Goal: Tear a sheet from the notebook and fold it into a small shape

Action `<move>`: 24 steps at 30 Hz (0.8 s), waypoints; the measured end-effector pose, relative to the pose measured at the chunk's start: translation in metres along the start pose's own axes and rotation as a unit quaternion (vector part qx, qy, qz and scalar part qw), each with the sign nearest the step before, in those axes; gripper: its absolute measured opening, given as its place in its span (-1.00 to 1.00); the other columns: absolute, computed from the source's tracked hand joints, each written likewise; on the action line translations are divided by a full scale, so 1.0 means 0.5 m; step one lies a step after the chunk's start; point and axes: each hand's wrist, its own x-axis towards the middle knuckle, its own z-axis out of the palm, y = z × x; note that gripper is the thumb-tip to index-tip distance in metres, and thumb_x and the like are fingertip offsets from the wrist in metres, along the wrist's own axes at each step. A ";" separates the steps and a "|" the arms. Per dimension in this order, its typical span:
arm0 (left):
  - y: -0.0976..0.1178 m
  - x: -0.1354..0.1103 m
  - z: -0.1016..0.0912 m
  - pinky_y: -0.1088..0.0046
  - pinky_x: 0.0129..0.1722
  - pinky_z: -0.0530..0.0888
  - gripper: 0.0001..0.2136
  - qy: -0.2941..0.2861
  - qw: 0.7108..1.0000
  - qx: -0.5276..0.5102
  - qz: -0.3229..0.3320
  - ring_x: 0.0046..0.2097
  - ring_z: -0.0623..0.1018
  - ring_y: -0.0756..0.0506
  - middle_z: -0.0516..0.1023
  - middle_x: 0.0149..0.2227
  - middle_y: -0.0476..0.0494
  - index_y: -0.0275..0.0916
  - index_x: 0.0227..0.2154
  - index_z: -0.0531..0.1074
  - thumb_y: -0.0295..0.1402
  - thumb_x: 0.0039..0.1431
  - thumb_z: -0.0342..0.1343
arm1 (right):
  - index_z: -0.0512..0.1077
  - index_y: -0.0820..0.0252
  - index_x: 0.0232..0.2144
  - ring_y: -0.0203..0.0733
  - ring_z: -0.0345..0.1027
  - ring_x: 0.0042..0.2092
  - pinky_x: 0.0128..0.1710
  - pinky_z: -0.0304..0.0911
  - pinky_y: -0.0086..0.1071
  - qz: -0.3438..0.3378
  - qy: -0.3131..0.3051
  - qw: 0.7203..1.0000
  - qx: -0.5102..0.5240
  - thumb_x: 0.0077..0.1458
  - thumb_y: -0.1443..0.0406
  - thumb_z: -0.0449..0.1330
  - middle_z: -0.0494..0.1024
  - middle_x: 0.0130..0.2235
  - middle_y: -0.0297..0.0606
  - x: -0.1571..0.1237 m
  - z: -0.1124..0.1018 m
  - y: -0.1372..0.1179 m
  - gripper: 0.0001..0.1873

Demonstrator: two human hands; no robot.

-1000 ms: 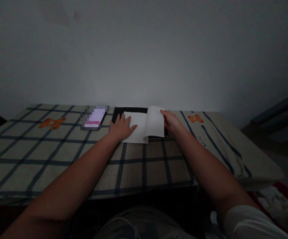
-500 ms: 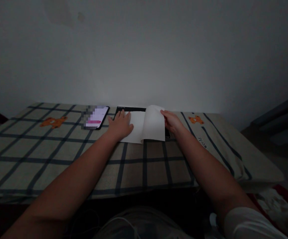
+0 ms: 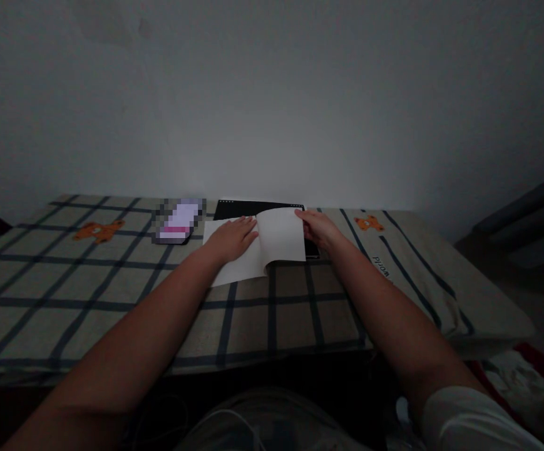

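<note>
— Pinched in the right hand (image 3: 319, 229) is the far right edge of a white sheet (image 3: 278, 241). Do you read it so?
— Yes. The fingers close on that edge near its far corner. The light is dim, so I cannot tell how deep the pinch goes.
— And the left hand (image 3: 232, 238)?
— It is spread flat, palm down, with the fingers straight and pointing right. It presses on the left part of the same sheet and grips nothing.
— How does the sheet lie?
— Its right part arches over, brighter than the left, with a soft curl at the near edge just past the left fingertips. The near left corner juts toward the person onto the cloth.
— What is under it?
— A black pad (image 3: 253, 208) with a row of small holes along its far edge. The sheet covers most of it. A black strip shows at the far side, and a bit shows beside the right hand.
— Anything else about?
— A phone (image 3: 180, 220) with a lit screen lies just left of the sheet, apart from the left hand. All of it rests on a checked cloth (image 3: 112, 282) printed with orange bears. One bear (image 3: 97, 231) is at the left, and another bear (image 3: 369, 222) is just right of the right hand. A plain wall (image 3: 272, 94) rises right behind.
</note>
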 end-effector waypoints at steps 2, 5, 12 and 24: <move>-0.004 0.000 0.000 0.22 0.31 0.13 -0.45 0.006 1.000 0.013 -0.004 0.36 0.18 -0.17 0.18 0.35 -0.26 -0.38 0.30 0.15 -0.16 0.39 -0.29 | 0.38 0.21 -0.44 -0.42 0.28 -0.53 -0.52 0.21 -0.55 0.011 -0.020 1.000 0.019 0.14 0.28 0.23 0.47 -0.54 -0.36 -0.002 -0.001 -0.002 -0.84; -0.009 0.000 0.001 0.22 0.31 0.13 -0.45 0.016 0.999 0.034 -0.010 0.36 0.17 -0.16 0.14 0.36 -0.27 -0.37 0.32 0.12 -0.18 0.39 -0.28 | 0.38 0.21 -0.48 -0.45 0.21 -0.59 -0.57 0.15 -0.56 0.035 -0.059 0.997 0.023 0.12 0.32 0.24 0.44 -0.57 -0.37 -0.007 0.004 -0.005 -0.84; -0.018 0.003 0.011 0.24 0.33 0.07 -0.46 0.007 0.998 0.048 -0.028 0.38 0.12 -0.13 0.08 0.39 -0.19 -0.32 0.33 0.10 -0.18 0.40 -0.31 | 0.35 0.23 -0.55 -0.45 0.19 -0.62 -0.61 0.10 -0.56 0.063 -0.013 0.998 -0.021 0.22 0.36 0.10 0.40 -0.63 -0.36 -0.014 0.008 -0.016 -0.72; -0.001 -0.002 0.002 0.06 0.31 0.12 -0.47 -0.011 0.997 0.048 -0.051 0.39 0.11 -0.17 0.04 0.40 -0.17 -0.28 0.34 0.08 -0.20 0.39 -0.31 | 0.32 0.21 -0.61 -0.41 0.17 -0.61 -0.62 0.04 -0.51 0.036 0.025 0.989 -0.140 0.07 0.40 0.14 0.40 -0.62 -0.34 0.001 -0.008 0.001 -0.78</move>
